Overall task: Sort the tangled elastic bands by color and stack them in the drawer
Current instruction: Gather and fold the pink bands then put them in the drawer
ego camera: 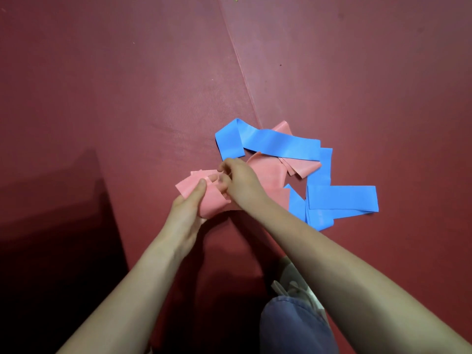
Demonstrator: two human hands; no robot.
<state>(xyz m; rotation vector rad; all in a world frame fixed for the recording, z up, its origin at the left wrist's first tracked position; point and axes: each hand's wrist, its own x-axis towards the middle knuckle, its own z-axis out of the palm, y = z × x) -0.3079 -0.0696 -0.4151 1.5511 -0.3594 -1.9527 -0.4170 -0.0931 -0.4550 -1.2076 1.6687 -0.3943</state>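
Note:
A pink elastic band [270,175] and a blue elastic band [281,143] lie tangled on the dark red mat. The blue band loops over the pink one at the top and folds back on itself at the lower right [342,198]. My left hand [190,205] grips a folded wad of the pink band from below, thumb on top. My right hand [240,182] pinches the same pink fold from above with its fingertips. The rest of the pink band trails to the right under the blue one. No drawer is in view.
A dark red floor mat [127,98] fills the view, with a seam [242,72] running from the top down to the bands. A dark shadowed block [51,226] sits at the lower left. My knee in blue cloth [293,325] and a shoe [293,287] are at the bottom.

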